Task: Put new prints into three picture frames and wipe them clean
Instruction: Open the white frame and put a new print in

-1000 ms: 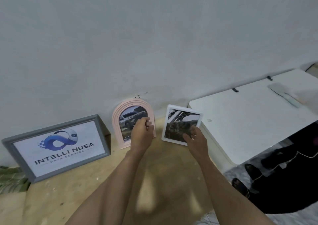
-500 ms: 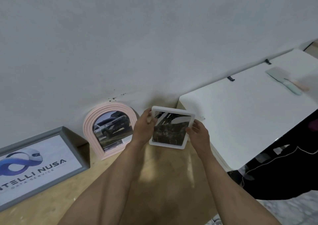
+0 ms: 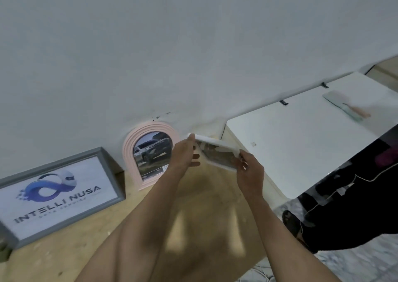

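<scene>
The white frame (image 3: 217, 152), a small rectangular one with a dark, blurred print behind its front, is held in the air between both hands, tilted so that its far left corner sits higher than its near right edge, just in front of the pale wall (image 3: 193, 44) and above the wooden counter (image 3: 204, 206). The left hand (image 3: 185, 152) has the frame by its left end: its grip is closed there, with the thumb side up at the top corner and the fingertips curled in below against the frame's left edge. The right hand (image 3: 249, 169) takes the right end, thumb and fingers pinched over the near right corner, so its grip is closed on the frame too. Motion blur softens the frame, and I cannot tell what the print shows. Just to the left, partly hidden by the left forearm, the pink arched frame (image 3: 148, 152) stands on the counter and leans on the wall, holding a picture of a grey car. Further left, the grey frame (image 3: 58, 195) also leans on the wall, its print reading INTELLI NUSA under a blue looped logo. To the right of the hands, a white table (image 3: 301, 148) stands close beside the counter; on its far end lies a pale green flat tool (image 3: 342, 103), blurred. At the right edge, a person in dark trousers (image 3: 355, 206) stands by the white table.
</scene>
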